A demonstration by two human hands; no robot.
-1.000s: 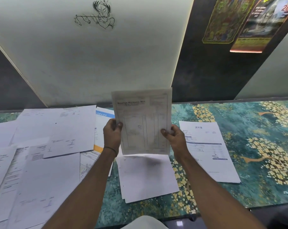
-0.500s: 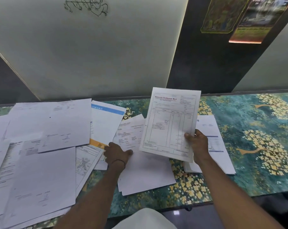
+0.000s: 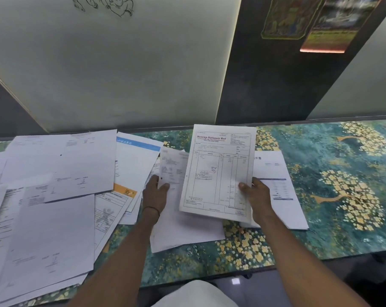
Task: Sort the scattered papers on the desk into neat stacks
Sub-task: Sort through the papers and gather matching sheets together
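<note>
A ruled invoice sheet point(image 3: 218, 171), headed in red print "Maharaja Stationery Mart" and bearing a table of columns with handwritten entries, is held tilted up above the desk point(image 3: 342, 218) at centre. It is pinched near its lower right edge by the right hand point(image 3: 257, 196), whose thumb lies on the printed face while the fingers are hidden behind the paper. A smaller printed sheet point(image 3: 173, 167), faint and blurred, is pinched at its lower left by the left hand point(image 3: 155, 191), with the thumb seen on its face. A dark thread band point(image 3: 152, 209) is worn at the left wrist. Beneath both hands a white stack point(image 3: 187, 231) lies flat on the desk. Behind the right hand a sheet with a blue bar point(image 3: 282, 189) lies on the desk, partly covered by the invoice. To the left, scattered papers point(image 3: 54, 196) overlap one another at differing angles; among them is a sheet with a blue header and an orange band point(image 3: 136, 165). The desk surface is teal, patterned with yellow blossom trees.
</note>
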